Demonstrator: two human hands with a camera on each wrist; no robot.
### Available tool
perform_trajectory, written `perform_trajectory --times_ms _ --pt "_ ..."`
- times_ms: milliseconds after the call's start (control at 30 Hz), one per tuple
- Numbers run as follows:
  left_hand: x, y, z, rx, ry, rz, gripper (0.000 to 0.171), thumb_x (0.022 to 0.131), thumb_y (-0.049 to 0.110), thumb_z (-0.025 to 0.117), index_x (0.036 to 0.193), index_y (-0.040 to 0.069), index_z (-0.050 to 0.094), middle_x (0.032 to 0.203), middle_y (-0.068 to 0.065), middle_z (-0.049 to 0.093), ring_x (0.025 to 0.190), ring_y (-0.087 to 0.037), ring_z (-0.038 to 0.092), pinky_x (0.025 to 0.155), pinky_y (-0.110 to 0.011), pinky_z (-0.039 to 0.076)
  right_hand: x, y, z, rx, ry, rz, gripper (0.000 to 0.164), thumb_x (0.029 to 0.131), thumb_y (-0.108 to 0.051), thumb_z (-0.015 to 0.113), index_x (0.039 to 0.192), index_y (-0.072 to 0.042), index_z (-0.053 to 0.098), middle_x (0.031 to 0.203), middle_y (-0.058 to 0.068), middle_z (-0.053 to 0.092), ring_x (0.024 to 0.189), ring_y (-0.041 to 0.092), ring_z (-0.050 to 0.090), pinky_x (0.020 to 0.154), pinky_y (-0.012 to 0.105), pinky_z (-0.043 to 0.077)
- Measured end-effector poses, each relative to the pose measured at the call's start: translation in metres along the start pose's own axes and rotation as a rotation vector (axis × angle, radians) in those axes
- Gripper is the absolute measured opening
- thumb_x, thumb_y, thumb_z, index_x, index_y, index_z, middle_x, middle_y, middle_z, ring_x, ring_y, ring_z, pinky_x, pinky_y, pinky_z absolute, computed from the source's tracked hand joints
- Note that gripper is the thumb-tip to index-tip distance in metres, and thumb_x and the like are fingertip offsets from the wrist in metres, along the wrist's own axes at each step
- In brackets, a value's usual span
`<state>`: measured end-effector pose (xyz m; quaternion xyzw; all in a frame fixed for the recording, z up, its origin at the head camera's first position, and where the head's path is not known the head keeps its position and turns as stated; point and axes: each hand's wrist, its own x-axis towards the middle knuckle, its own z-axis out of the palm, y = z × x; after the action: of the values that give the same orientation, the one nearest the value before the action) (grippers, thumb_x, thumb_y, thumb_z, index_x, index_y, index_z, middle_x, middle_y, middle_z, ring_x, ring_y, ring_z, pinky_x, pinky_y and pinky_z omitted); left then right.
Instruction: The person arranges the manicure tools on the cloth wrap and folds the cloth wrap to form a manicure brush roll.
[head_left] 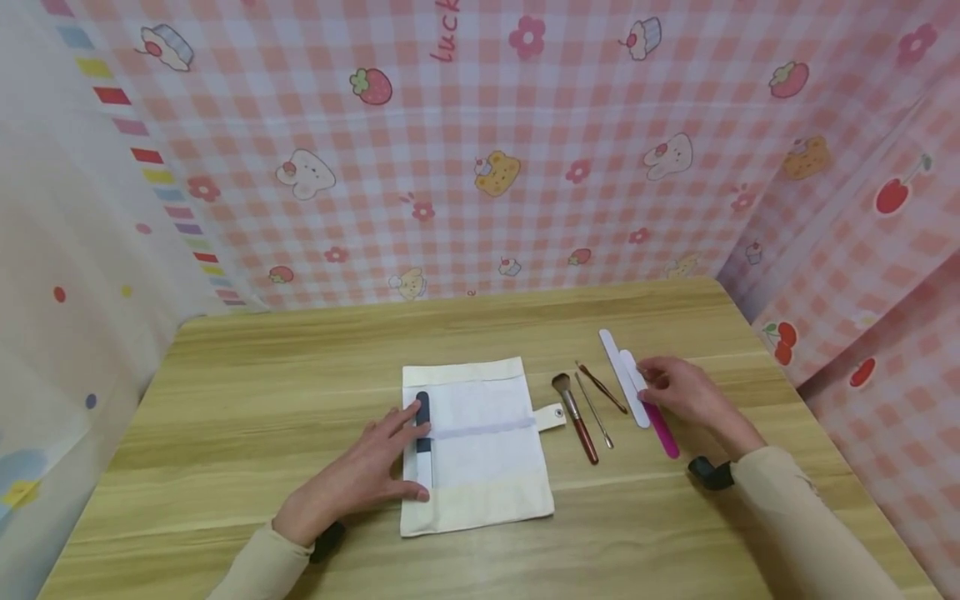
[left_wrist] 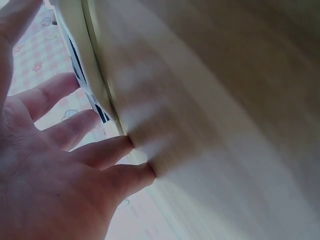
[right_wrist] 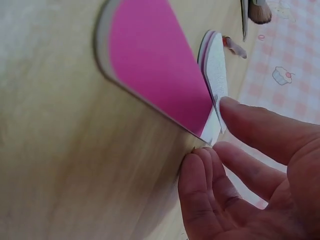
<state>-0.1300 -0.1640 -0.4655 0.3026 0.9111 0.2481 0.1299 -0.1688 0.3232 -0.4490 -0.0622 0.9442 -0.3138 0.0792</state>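
- We've got the cream cloth pouch spread open on the table, its snap strap out to the R, prob. so the inside stays reachable.
- Our L hand sits at the pouch's L edge, fingers spread apart, fingertips touching the black-and-white nail file that lies along that edge; prob. steadying file + cloth.
- Our R hand, well R of the pouch, has thumb + fingers pinched around the middle of the pink-and-white nail file, presumably for a balanced hold. Can't tell if it's off the table.
- White nail file: just pouch-side of the pink one.
- Nearer the pouch, R of it: makeup brush, thin metal tool, slim brown tool (exact type unclear). Spaced apart, prob. for easy pickup w/ the R hand.
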Motion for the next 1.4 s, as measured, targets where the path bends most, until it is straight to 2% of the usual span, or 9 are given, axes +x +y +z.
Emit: perform_trajectory --times_ms 167,400,567,667,767,933,1067,1200,1400 --pt "0.0 0.002 -0.002 0.001 -0.004 0.008 0.088 0.082 0.044 0.086 0.152 0.005 0.05 0.167 -0.021 0.027 0.151 -0.051 0.024 0.115 -0.073 0.023 0.001 0.003 -0.002 -0.004 -0.027 -0.041 0.048 0.092 -0.005 0.074 0.131 0.017 0.057 0.114 0.029 0.066 0.102 0.04 0.065 0.09 0.055 0.055" --pt "0.0 0.001 -0.002 -0.004 -0.008 0.024 0.087 0.083 0.045 0.085 0.152 0.004 0.05 0.167 -0.022 0.027 0.15 -0.051 0.024 0.115 -0.073 0.023 0.002 0.012 -0.008 -0.013 -0.031 -0.046 0.049 0.09 0.0 0.072 0.132 0.018 0.055 0.111 0.029 0.067 0.102 0.041 0.065 0.089 0.056 0.055" --pt "-0.001 -0.001 -0.002 -0.006 -0.01 0.02 0.087 0.083 0.042 0.086 0.152 0.005 0.049 0.167 -0.021 0.026 0.151 -0.051 0.023 0.115 -0.073 0.022 0.002 0.014 -0.013 -0.07 -0.004 -0.024 0.048 0.088 -0.01 0.078 0.125 0.016 0.059 0.107 0.027 0.068 0.101 0.041 0.065 0.09 0.058 0.053" --pt "-0.002 -0.001 -0.002 -0.003 -0.011 0.022 0.087 0.083 0.042 0.086 0.152 0.005 0.049 0.167 -0.021 0.026 0.151 -0.051 0.024 0.115 -0.073 0.023 0.002 0.011 -0.014 -0.126 -0.001 0.019 0.046 0.088 -0.016 0.08 0.118 0.014 0.063 0.103 0.023 0.068 0.096 0.037 0.063 0.089 0.057 0.052" --pt "-0.001 0.0 -0.002 -0.006 -0.012 0.025 0.087 0.083 0.043 0.085 0.152 0.005 0.049 0.168 -0.021 0.026 0.151 -0.051 0.024 0.115 -0.073 0.023 0.002 0.006 -0.014 -0.155 -0.01 0.08 0.039 0.088 -0.016 0.079 0.112 0.011 0.065 0.099 0.019 0.067 0.089 0.032 0.061 0.083 0.051 0.052" --pt "-0.001 0.0 -0.003 -0.004 -0.001 0.04 0.087 0.083 0.044 0.085 0.152 0.004 0.05 0.167 -0.022 0.027 0.149 -0.052 0.026 0.113 -0.075 0.023 0.002 0.004 -0.015 -0.141 -0.033 0.175 0.028 0.088 -0.014 0.074 0.106 0.006 0.066 0.093 0.014 0.066 0.08 0.026 0.058 0.071 0.038 0.048" --pt "0.0 0.001 -0.002 -0.002 -0.009 0.023 0.087 0.083 0.042 0.086 0.152 0.005 0.05 0.167 -0.021 0.026 0.15 -0.051 0.024 0.115 -0.073 0.022 0.003 0.005 -0.016 -0.098 -0.032 0.192 0.024 0.091 -0.012 0.071 0.108 0.004 0.064 0.095 0.015 0.065 0.081 0.026 0.058 0.07 0.037 0.048" --pt "0.0 0.001 -0.002 -0.001 -0.011 0.018 0.087 0.083 0.041 0.087 0.152 0.004 0.05 0.167 -0.021 0.026 0.151 -0.051 0.024 0.115 -0.073 0.022 0.002 0.009 -0.017 -0.032 0.014 0.148 0.026 0.095 -0.01 0.07 0.113 0.006 0.062 0.099 0.018 0.067 0.085 0.028 0.061 0.074 0.037 0.049" --pt "0.0 0.001 -0.002 -0.011 -0.007 0.022 0.086 0.083 0.041 0.086 0.152 0.004 0.05 0.167 -0.022 0.026 0.15 -0.052 0.025 0.114 -0.074 0.023 -0.002 0.013 -0.022 0.023 0.067 0.039 0.049 0.096 -0.009 0.068 0.137 0.01 0.052 0.105 0.021 0.069 0.091 0.029 0.062 0.073 0.035 0.048"
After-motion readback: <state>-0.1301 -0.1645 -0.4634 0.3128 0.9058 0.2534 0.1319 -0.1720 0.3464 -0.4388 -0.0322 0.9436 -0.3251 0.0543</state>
